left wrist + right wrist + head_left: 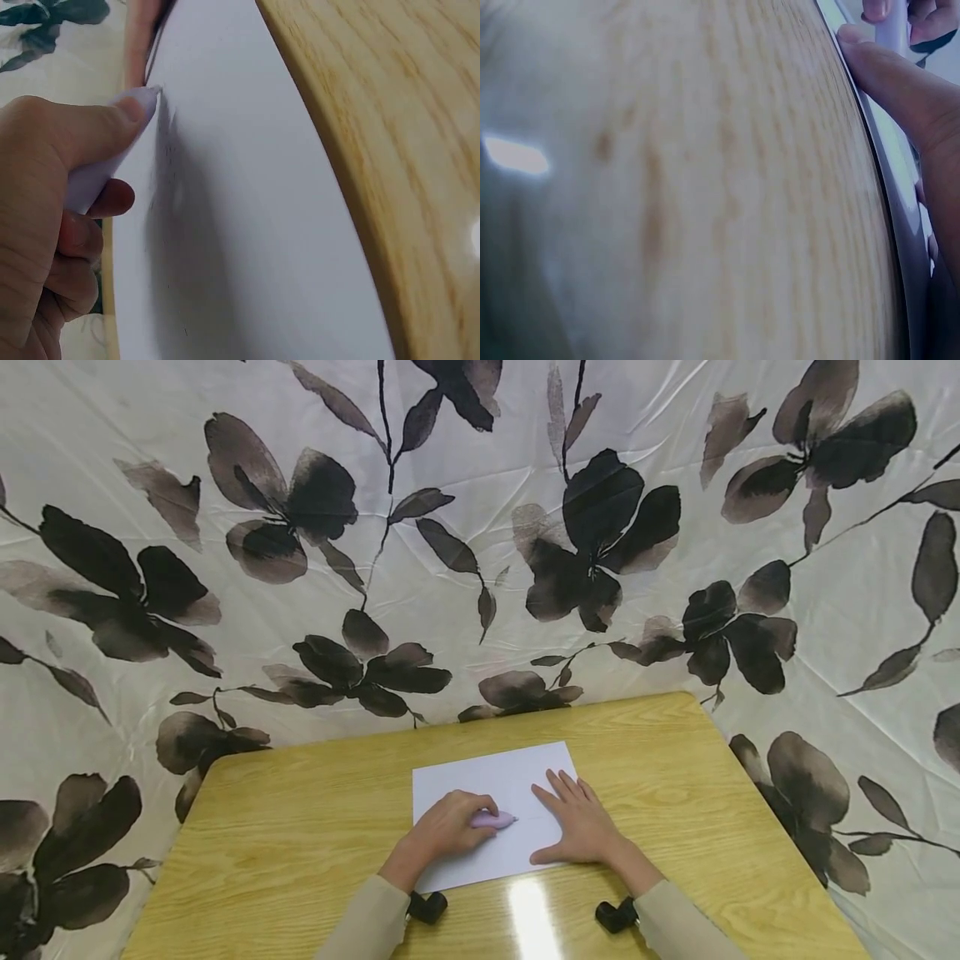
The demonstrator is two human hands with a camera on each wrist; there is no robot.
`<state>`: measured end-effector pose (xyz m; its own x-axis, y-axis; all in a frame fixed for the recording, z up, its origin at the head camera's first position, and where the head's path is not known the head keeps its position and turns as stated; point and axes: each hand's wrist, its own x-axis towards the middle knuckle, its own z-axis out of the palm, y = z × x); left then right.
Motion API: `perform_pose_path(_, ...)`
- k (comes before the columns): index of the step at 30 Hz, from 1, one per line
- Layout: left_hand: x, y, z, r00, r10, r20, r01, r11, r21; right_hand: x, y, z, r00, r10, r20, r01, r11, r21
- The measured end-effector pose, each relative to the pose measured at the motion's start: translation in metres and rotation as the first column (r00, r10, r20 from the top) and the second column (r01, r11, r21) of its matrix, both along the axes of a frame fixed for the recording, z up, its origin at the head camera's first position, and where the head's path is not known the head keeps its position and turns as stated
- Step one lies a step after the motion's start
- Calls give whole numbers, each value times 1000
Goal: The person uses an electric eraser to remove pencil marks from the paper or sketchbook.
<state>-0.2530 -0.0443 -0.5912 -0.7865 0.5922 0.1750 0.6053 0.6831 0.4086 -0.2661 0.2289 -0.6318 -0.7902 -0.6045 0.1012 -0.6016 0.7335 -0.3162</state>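
A white sheet of paper (pixel 472 779) lies at a slight slant on the wooden table. Over its left half, my left hand (pixel 447 825) grips a chunky lilac pen-shaped tool (pixel 489 820) between thumb and fingers. The tool's narrow tip points right and is close to the paper; I cannot tell its exact kind. In the left wrist view, the thumb lies along the tool (pixel 88 184), and small dark specks show on the sheet. My right hand (pixel 582 828) rests with spread fingers on the paper's right part. Its thumb (pixel 889 75) lies near the sheet's front edge.
The yellow wood-grain table (pixel 300 827) extends around the paper on all sides. Behind it hangs a white cloth (pixel 465 635) with dark flowers. Black wrist cameras (pixel 427 907) sit by both sleeves, and a bright glare patch lies on the tabletop in front.
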Motion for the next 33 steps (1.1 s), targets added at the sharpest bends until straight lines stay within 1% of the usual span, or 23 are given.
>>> perform_pose_path(4,0,3,0,1000,-3,-17,2,1000,-8,0,1,-1,1000,-4,-6,4,1000,2)
perform_pose_path(9,-1,4,2,1000,-19,-25,19,1000,7,0,2,0,1000,0,-15,0,1000,4)
perform_pose_path(14,-1,6,2,999,-30,-27,30,999,18,0,1,1,1000,-3,-2,3,1000,8)
perform_pose_path(20,-1,5,3,1000,5,-6,-5,1000,6,1,0,4,1000,4,5,-4,1000,-1)
perform_pose_path(26,-1,6,3,1000,-12,7,12,1000,12,3,0,5,1000,-2,10,2,1000,-10)
perform_pose_path(30,0,4,4,1000,10,20,-10,1000,6,2,0,4,1000,-4,16,4,1000,-9)
perform_pose_path(33,0,3,5,1000,14,20,-14,1000,11,1,0,3,1000,-6,15,6,1000,-1)
